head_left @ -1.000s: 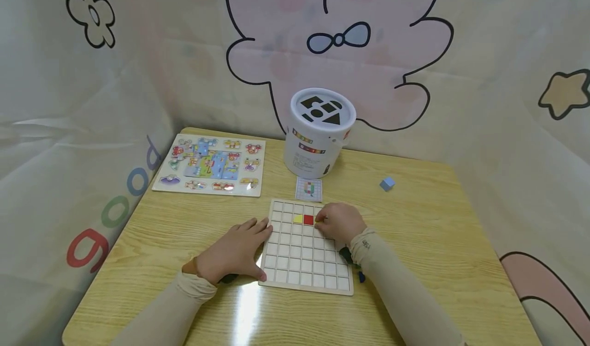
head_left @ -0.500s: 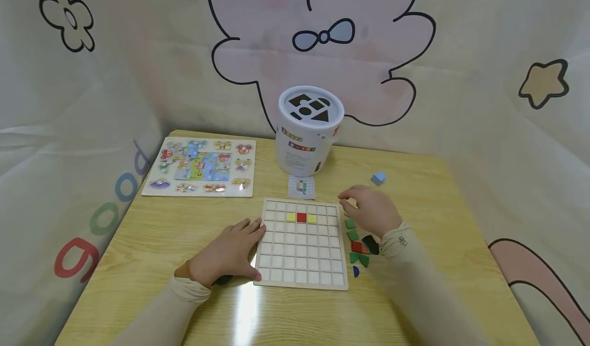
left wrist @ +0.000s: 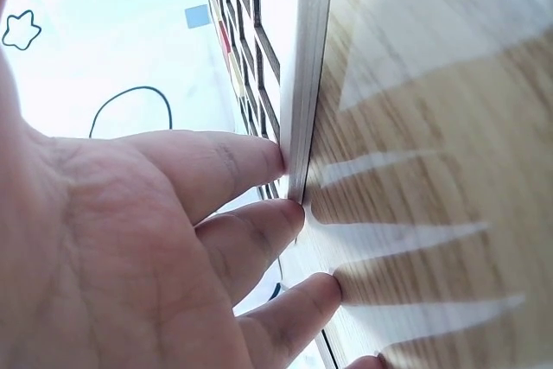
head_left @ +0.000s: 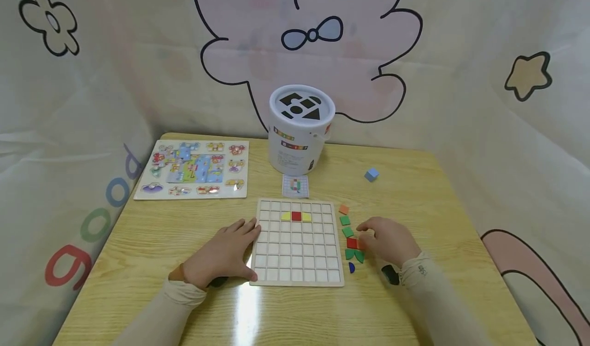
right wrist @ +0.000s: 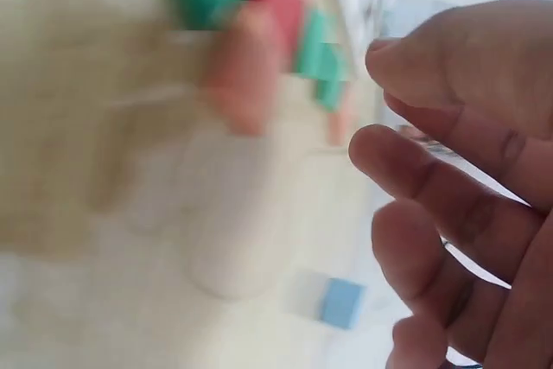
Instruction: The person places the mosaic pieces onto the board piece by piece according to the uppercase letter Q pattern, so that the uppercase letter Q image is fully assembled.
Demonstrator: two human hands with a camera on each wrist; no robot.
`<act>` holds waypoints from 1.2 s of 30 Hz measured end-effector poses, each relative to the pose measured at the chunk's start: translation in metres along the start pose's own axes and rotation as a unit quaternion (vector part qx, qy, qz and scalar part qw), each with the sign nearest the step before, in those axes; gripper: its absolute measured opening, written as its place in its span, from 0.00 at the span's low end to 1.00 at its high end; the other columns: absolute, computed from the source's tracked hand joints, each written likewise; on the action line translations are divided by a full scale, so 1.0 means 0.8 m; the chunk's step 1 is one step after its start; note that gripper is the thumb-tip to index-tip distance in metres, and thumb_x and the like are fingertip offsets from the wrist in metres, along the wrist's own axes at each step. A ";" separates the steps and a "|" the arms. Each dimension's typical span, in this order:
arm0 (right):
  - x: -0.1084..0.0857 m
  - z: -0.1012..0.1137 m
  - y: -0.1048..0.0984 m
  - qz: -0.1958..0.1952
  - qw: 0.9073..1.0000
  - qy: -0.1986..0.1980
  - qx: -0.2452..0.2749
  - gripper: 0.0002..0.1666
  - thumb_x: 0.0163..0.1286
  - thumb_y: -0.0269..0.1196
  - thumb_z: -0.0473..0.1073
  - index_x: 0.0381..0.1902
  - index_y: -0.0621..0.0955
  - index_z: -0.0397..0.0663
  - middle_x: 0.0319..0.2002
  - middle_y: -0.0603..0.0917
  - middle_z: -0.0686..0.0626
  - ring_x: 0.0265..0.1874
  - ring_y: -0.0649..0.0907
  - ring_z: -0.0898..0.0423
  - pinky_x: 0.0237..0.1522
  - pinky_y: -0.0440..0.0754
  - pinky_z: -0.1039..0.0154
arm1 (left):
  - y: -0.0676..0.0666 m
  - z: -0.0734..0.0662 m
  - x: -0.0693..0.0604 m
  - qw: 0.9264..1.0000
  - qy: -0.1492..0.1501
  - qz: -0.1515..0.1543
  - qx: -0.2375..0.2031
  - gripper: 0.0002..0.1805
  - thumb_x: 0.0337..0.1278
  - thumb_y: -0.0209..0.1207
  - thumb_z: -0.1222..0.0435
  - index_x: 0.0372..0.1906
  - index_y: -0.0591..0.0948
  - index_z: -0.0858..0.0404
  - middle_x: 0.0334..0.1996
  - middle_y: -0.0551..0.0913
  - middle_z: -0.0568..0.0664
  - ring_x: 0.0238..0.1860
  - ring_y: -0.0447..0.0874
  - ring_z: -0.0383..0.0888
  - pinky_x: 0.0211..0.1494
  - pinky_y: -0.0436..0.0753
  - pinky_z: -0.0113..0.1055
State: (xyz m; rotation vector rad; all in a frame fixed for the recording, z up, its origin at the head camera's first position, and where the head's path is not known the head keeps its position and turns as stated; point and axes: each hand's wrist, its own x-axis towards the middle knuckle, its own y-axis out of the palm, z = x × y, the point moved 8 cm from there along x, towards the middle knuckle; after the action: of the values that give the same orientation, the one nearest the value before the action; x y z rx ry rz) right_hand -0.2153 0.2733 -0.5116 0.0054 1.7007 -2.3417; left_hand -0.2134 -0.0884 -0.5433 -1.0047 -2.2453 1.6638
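A wooden grid board (head_left: 299,279) lies flat on the table. One red tile (head_left: 296,216) sits in its second row between two yellow pieces (head_left: 286,216). My left hand (head_left: 223,254) touches the board's left edge with fingers and thumb spread; in the left wrist view its fingertips (left wrist: 272,157) meet the board's side. Beside the loose pieces at the board's right, my right hand (head_left: 389,241) hovers with loosely bent fingers. Nothing shows between its fingers in the right wrist view. Those pieces include green ones (head_left: 345,220), a red one (head_left: 352,243), orange ones (head_left: 344,209) and a blue half-circle (head_left: 352,267).
Behind the board lies a small pattern card (head_left: 295,186), in front of a white bucket (head_left: 295,151) with shaped holes in its lid. A picture puzzle board (head_left: 193,195) lies at the back left. At the back right stands a blue cube (head_left: 371,174).
My right hand has placed a yellow piece right of the red tile, let go, and moved right and towards me to the loose pieces. My left hand stays at the board's edge.
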 end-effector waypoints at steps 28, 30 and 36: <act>0.022 0.082 -0.006 -0.076 0.988 -0.135 -0.019 0.14 0.65 0.78 0.46 0.48 0.91 0.55 0.40 0.90 0.60 0.14 0.61 0.67 0.19 0.63 0.65 | 0.001 0.001 -0.001 1.000 -0.002 0.000 -0.008 0.66 0.42 0.81 0.38 0.84 0.65 0.63 0.84 0.57 0.60 0.82 0.53 0.67 0.77 0.61 0.65; 0.030 0.099 -0.004 -0.078 0.985 -0.152 -0.024 0.14 0.65 0.79 0.46 0.47 0.91 0.55 0.40 0.90 0.60 0.16 0.68 0.65 0.21 0.69 0.64 | 0.001 0.001 -0.001 1.000 -0.002 -0.001 -0.006 0.66 0.41 0.81 0.37 0.84 0.65 0.62 0.84 0.57 0.60 0.82 0.54 0.67 0.77 0.61 0.65; 0.056 0.148 0.013 -0.076 0.977 -0.197 -0.029 0.08 0.67 0.77 0.48 0.43 0.92 0.57 0.39 0.90 0.61 0.39 0.89 0.58 0.40 0.86 0.59 | 0.003 0.002 0.000 1.000 -0.006 -0.003 -0.004 0.66 0.41 0.81 0.37 0.84 0.65 0.61 0.84 0.57 0.58 0.82 0.53 0.66 0.77 0.61 0.65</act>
State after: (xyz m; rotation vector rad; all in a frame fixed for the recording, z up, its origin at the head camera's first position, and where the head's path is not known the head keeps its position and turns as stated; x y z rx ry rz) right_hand -0.2402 0.1503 -0.4903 -0.5777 1.6122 -2.2040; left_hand -0.2137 -0.0892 -0.5458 -0.9923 -2.2604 1.6645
